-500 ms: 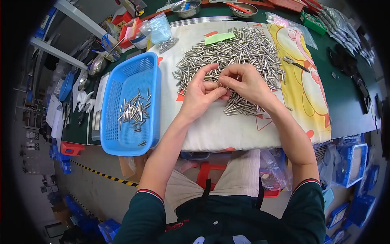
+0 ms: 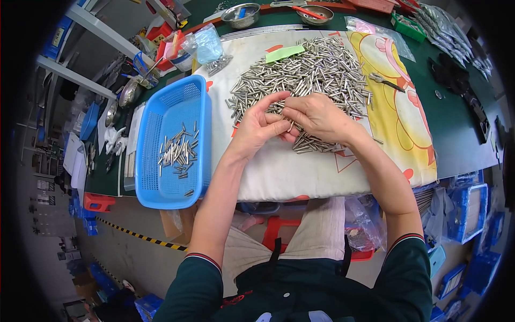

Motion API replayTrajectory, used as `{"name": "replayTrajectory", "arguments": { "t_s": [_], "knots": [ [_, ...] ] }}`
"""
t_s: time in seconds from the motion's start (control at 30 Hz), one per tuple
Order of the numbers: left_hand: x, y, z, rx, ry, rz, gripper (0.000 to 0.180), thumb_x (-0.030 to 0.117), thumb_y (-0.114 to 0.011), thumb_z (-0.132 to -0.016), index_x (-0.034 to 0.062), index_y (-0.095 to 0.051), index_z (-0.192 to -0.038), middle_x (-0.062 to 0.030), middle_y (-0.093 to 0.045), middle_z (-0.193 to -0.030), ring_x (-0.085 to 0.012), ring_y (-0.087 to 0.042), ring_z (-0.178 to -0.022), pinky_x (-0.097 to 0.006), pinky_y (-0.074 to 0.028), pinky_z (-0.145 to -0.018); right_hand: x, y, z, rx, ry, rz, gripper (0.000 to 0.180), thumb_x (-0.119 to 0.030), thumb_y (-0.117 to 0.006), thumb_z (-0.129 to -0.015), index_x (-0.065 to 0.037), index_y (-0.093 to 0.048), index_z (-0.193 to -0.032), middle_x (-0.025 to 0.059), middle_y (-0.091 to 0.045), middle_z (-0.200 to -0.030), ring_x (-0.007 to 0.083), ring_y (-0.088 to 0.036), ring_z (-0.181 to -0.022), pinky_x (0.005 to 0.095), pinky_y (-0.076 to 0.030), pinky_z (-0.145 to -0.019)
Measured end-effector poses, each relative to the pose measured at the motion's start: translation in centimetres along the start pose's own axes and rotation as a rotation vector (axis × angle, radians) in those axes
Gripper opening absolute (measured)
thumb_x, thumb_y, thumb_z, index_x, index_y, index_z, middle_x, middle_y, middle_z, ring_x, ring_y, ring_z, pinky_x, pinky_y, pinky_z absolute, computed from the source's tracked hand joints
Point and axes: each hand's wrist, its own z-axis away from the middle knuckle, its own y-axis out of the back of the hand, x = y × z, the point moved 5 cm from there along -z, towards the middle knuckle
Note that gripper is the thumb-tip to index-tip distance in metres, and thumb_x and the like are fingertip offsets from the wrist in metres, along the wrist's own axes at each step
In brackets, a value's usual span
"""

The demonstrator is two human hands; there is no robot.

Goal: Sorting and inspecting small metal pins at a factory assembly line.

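In front of the large heap of short metal pins (image 2: 332, 70), my two hands meet at the heap's near edge. My left hand (image 2: 253, 130) is closed, thumb against fingers, around a metal pin (image 2: 291, 127) whose end peeks out. Right beside it, my right hand (image 2: 323, 119) is pinched, its fingertips touching the left fingers; whatever sits in that pinch is hidden. To the left stands a blue plastic basket (image 2: 205, 134) with a small scatter of the same pins (image 2: 179, 153) at its bottom. A light green slip (image 2: 284, 53) lies atop the heap.
Pliers (image 2: 386, 81) lie right of the heap on the patterned cloth (image 2: 284, 182). Metal bowls (image 2: 240, 16) stand at the back. Clear bags (image 2: 208, 45) and red bins crowd the back left. A black strap-like object (image 2: 466, 96) rests on the green table at right.
My right hand has turned slightly, its fingers closing in tighter against my left. The whole view has shifted a little. The basket and heap look the same.
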Motion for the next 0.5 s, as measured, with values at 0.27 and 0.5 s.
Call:
{"name": "replayTrajectory", "arguments": {
  "t_s": [0.27,0.5],
  "knots": [
    [0.2,0.7,0.0,-0.024,-0.181,0.217,0.052,0.036,-0.055,-0.089,-0.0005,-0.043,-0.124,-0.012,-0.065,-0.084,-0.0166,-0.064,-0.073,-0.026,-0.05,-0.068,1.3,-2.4,0.3,-0.06,-0.404,-1.502,0.039,-0.036,-0.043,-0.095,-0.013,-0.039,-0.064,-0.0056,-0.03,-0.052,0.0064,-0.027,-0.048,0.0223,-0.028,-0.047],
    [0.0,1.5,0.0,0.144,-0.182,0.178,0.031,0.025,-0.052,-0.092,0.0008,-0.052,-0.112,-0.0081,-0.063,-0.079,-0.0124,-0.06,-0.07,-0.024,-0.049,-0.066,1.8,-3.2,0.1,-0.207,-0.324,-1.957,0.045,-0.038,-0.037,-0.096,-0.016,-0.03,-0.058,-0.0055,-0.023,-0.049,0.008,-0.021,-0.045,0.023,-0.026,-0.043]
  ]
}}
